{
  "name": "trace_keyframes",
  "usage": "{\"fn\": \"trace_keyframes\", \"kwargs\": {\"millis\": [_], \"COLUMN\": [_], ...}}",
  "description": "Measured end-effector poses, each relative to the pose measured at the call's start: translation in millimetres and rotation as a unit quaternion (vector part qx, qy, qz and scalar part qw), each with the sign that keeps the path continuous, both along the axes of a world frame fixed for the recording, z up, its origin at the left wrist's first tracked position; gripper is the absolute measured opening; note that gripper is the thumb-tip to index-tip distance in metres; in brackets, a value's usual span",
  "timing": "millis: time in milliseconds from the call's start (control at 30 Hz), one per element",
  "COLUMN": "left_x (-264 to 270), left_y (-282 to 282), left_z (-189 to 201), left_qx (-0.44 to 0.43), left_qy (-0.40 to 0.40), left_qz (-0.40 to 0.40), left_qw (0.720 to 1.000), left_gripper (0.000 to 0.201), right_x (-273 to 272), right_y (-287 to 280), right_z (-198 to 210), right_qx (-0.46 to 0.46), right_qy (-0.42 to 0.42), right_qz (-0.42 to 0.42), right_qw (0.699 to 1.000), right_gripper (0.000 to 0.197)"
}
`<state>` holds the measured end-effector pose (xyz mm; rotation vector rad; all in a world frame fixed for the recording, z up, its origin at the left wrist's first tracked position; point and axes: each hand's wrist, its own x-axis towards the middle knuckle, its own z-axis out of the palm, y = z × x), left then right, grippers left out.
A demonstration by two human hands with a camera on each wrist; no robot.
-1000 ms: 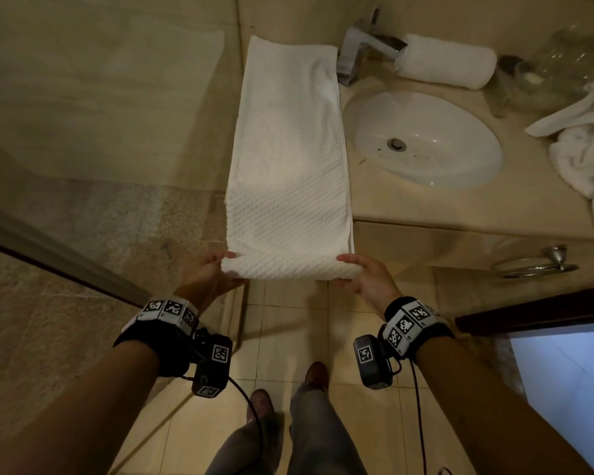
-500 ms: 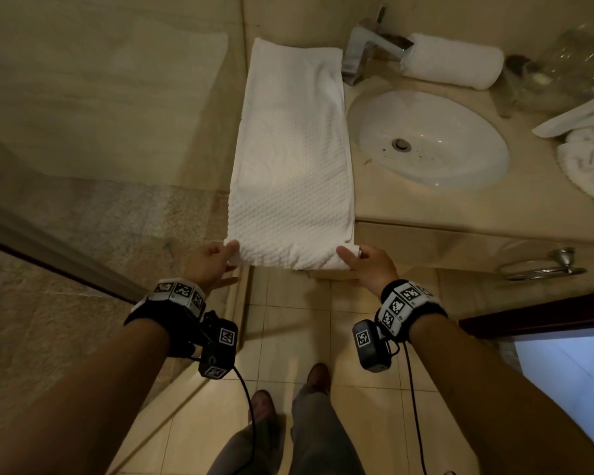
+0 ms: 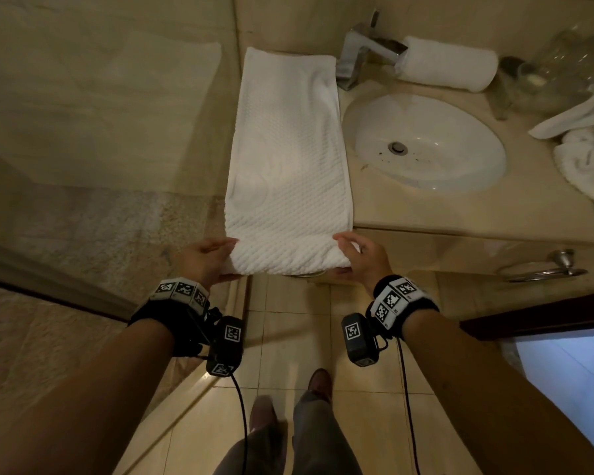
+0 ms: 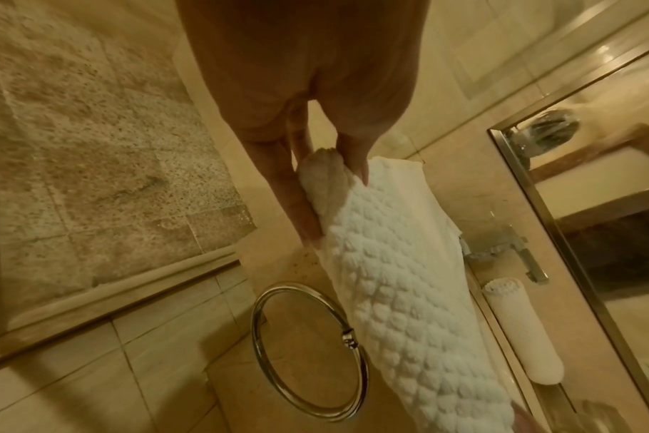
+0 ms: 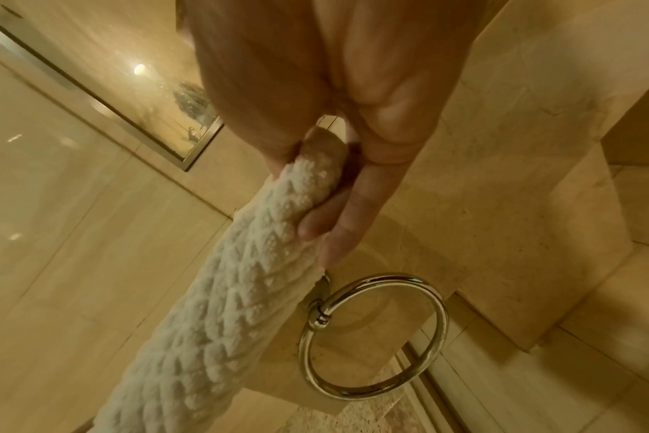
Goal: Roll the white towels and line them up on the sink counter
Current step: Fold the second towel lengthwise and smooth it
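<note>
A white waffle-textured towel (image 3: 288, 159) is laid lengthwise on the sink counter (image 3: 460, 214), just left of the basin (image 3: 426, 142), its far end by the wall and its near end hanging past the counter's front edge; that near end is turned over into a first small roll; the roll's left end is pinched by the left hand (image 3: 206, 258), thumb on top and fingers beneath, and its right end is grasped in the same way by the right hand (image 3: 360, 255), fingers curled round it. Behind the basin, beside the tap (image 3: 364, 53), one finished rolled towel (image 3: 446, 63) is lying on its side; right of the basin, a heap of loose white towels (image 3: 587, 145) is waiting. The roll is judged barely begun; if one hand is advanced faster than the other, a cone is likely; if the first turns are kept slack, a loose roll that unwinds when set down can be expected; the overhanging end could also drag the cloth off the edge if it is released. The basin is seen to hold nothing but its drain (image 3: 397, 147); glassware (image 3: 535, 80) behind it is too blurred for contents to be told.
</note>
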<state>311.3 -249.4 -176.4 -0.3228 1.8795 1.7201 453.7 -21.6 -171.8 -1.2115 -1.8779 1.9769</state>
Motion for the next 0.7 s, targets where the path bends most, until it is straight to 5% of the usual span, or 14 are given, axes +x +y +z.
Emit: {"fn": "trace_keyframes", "kwargs": {"millis": [133,267,400,567,700], "left_x": [-3,-1,-2,-8,-27], "left_y": [-1,4,1,5,10], "left_z": [6,12,8,5,3], "left_qx": [0.029,0.073,0.071,0.017,-0.130], "left_qy": [-0.041,-0.076,-0.051,-0.027,0.038], "left_qz": [0.005,-0.029,-0.045,-0.034,-0.054], "left_qw": [0.999,0.994,0.995,0.999,0.989], "left_gripper": [0.017,0.044,0.043,0.010,0.035], "right_x": [5,5,6,-3,-13], "right_y": [5,13,13,14,16], "right_z": [4,11,8,-4,-7], "right_qx": [-0.107,-0.200,-0.135,-0.039,0.019], "right_qy": [0.002,-0.004,0.002,-0.053,-0.087], "right_qz": [-0.025,0.016,0.033,0.003,0.014], "right_qw": [0.994,0.980,0.990,0.998,0.996], "right_gripper": [0.016,0.058,0.047,0.034,0.038]}}
